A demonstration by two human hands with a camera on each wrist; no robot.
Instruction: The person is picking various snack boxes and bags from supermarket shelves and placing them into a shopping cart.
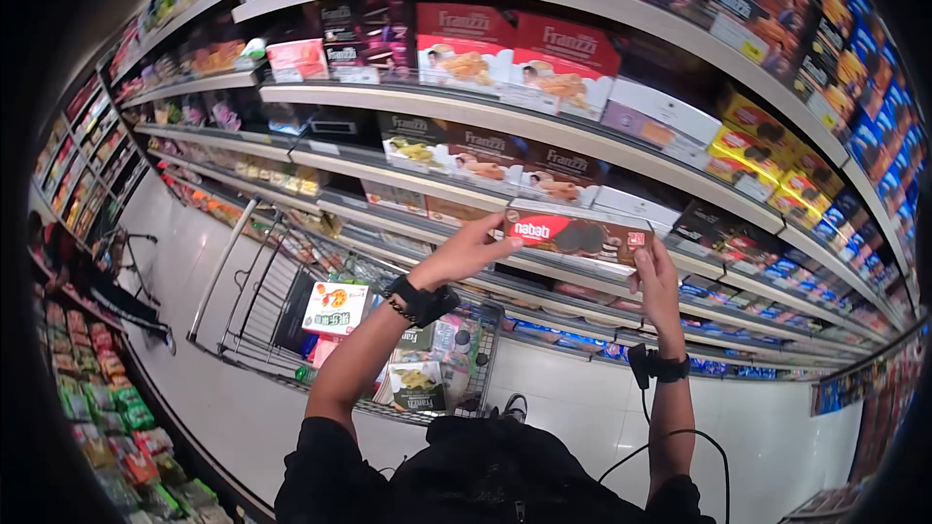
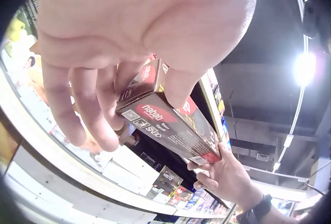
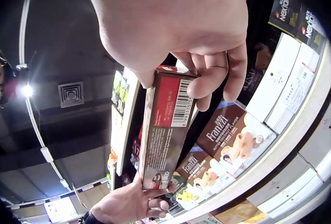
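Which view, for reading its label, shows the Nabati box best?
Head view: the whole Nabati box shows face-on, logo legible, left hand and right hand holding its ends. The left wrist view shows it foreshortened from one end; the right wrist view, its barcode end.

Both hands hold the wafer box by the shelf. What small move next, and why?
Probably release the right hand and lower the wafer box with the left hand toward the cart: each hand pinches one end, the box is off the shelf, and the cart stands on that side.

Bright store light, ceiling-lamp glare, fisheye edges, dark vignette
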